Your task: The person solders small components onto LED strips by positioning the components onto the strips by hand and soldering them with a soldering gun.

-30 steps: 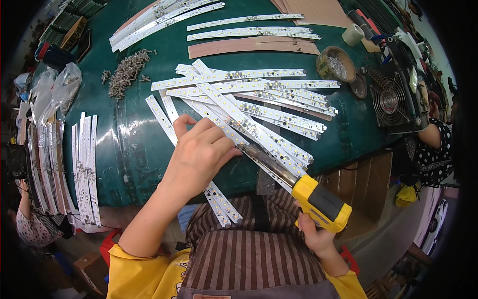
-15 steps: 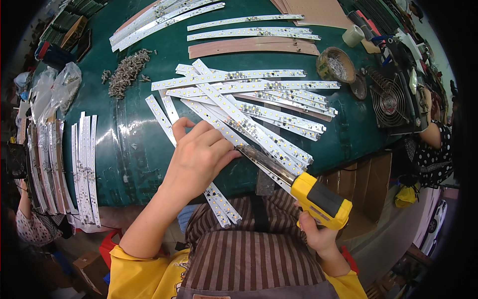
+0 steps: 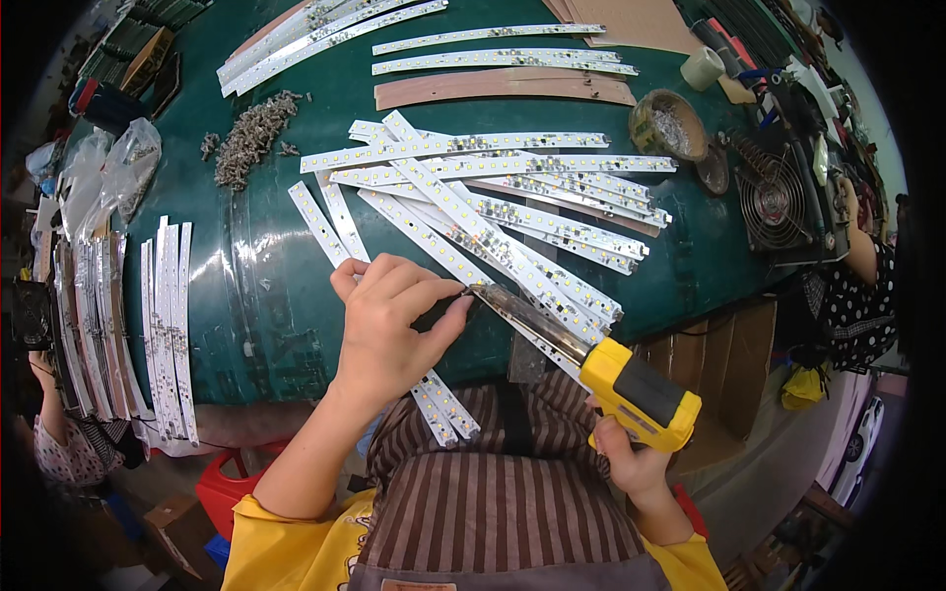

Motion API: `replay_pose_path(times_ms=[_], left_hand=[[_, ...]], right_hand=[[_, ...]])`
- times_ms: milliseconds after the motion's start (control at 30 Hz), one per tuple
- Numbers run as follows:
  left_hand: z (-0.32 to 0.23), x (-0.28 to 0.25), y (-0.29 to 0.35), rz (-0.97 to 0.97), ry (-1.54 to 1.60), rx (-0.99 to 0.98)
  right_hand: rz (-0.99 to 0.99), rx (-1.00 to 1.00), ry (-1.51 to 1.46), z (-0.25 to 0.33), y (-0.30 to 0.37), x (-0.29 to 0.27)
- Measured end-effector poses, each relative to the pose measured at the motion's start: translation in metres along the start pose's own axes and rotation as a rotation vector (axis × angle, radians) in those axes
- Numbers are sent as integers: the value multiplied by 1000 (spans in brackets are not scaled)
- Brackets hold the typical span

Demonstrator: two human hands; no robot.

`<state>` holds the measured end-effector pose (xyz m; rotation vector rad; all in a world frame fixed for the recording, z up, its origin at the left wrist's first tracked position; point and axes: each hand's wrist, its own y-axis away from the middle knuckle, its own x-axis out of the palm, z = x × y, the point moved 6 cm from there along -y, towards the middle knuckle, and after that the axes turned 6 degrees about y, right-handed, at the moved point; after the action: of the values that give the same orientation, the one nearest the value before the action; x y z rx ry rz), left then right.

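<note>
My right hand [image 3: 631,455] grips a yellow and black pistol-shaped soldering iron [image 3: 639,394], its long metal barrel slanting up and left. The barrel's tip meets a white LED strip board [image 3: 419,231] at the near side of a crossed pile. Just left of the tip, my left hand [image 3: 399,320] pinches something small and dark between thumb and forefinger; its kind is too small to tell. Below that wrist, two strip boards [image 3: 445,409] stick out past the table's near edge, their middle hidden by my left hand.
A heap of small grey parts [image 3: 246,143] lies on the green table [image 3: 241,345]. More strip boards [image 3: 169,335] lie at left, others at the back. A round tub [image 3: 668,128] and a metal-grilled fan [image 3: 772,202] stand at right. Another person's arm [image 3: 859,246] shows at far right.
My left hand has shifted slightly down, and its thumb and forefinger stretch out more toward the iron's tip. The soldering iron has barely moved.
</note>
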<state>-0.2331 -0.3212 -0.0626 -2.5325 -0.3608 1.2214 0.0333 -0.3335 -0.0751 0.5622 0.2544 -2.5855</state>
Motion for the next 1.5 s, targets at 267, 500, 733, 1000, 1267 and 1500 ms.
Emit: replay_pose_path(times_ms=[267,500,733,1000,1267,1500], left_hand=[[0,3,4,-74,-14,-47],[-8,2,3,-104,-85,2],[-10,0,3,-118,-80,6],[-9,0,3,-108,-64,-10],[-4,2,11,-141,-25,-185],[-5,0,10,-164,-5,-181]], right_hand=[[-68,188,-105,-8,10,1],[-84,314,-154,0,2,-1],[22,9,-5,9,-5,0],[-139,86,26,14,-17,-4],[-85,-9,136,21,-24,-5],[-6,88,-7,5,4,-5]])
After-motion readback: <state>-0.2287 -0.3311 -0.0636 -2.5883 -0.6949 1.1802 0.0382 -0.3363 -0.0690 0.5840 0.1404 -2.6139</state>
